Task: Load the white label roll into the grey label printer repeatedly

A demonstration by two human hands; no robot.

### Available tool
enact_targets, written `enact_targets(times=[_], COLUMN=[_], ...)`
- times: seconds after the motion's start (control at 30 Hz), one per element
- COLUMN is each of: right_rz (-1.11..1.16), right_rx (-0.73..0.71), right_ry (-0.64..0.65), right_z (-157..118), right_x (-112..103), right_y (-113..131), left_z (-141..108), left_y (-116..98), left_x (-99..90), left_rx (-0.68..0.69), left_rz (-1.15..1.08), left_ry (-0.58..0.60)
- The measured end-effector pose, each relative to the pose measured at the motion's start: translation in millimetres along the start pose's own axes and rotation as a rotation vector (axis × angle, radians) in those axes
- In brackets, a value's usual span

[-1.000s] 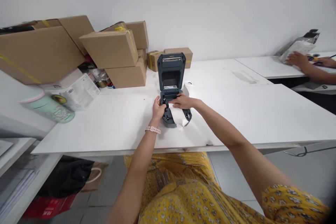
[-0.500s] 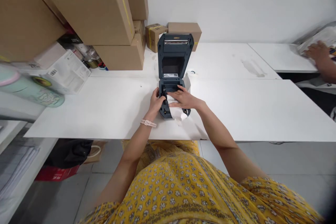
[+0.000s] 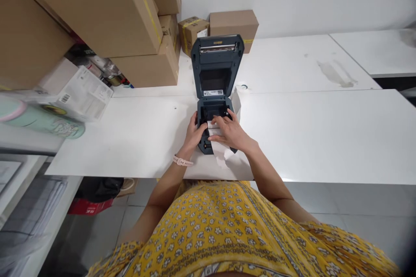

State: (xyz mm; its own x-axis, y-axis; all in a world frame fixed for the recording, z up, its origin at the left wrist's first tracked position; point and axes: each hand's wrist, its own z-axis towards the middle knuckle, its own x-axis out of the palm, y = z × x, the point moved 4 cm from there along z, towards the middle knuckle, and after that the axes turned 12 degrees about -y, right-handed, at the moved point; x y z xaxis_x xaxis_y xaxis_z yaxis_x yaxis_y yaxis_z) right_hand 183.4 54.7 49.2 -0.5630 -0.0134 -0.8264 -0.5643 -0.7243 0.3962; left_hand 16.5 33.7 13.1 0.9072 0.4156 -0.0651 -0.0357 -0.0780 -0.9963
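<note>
A dark label printer (image 3: 217, 64) stands on the white table with its lid raised. My left hand (image 3: 194, 133) grips the left side of its base, thumb over the inner edge and fingers partly hidden outside. Inside the base is a white label roll (image 3: 212, 124), and a loose strip of paper (image 3: 220, 149) hangs from it over the front edge. My right hand (image 3: 231, 132) reaches in from the right with its thumb and fingers around the roll, covering much of it.
Cardboard boxes (image 3: 104, 17) are stacked at the back left, with two smaller ones, including a brown carton (image 3: 232, 26), behind the printer. A mint-green bottle (image 3: 48, 121) lies at the left by a white box (image 3: 84, 95). White backing paper (image 3: 237, 106) stands behind the printer's right side.
My view has shifted and the co-worker's hand at the far right is out of frame. My right fingers have drawn in around the roll; my left hand stays on the printer's side.
</note>
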Motion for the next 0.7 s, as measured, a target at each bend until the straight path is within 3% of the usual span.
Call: enact_targets(times=[0.4, 0.7], right_rz=[0.181, 0.178], right_rx=[0.065, 0.117], right_ry=[0.046, 0.093], right_z=[-3.2, -2.6], right_x=[-19.5, -18.5], right_y=[-6.0, -8.2], left_z=[-4.5, 3.5], left_y=[0.2, 15.3], left_x=[-1.5, -5.0], left_rx=[-0.065, 0.085], left_rz=[-0.058, 0.015], left_ry=[0.040, 0.062])
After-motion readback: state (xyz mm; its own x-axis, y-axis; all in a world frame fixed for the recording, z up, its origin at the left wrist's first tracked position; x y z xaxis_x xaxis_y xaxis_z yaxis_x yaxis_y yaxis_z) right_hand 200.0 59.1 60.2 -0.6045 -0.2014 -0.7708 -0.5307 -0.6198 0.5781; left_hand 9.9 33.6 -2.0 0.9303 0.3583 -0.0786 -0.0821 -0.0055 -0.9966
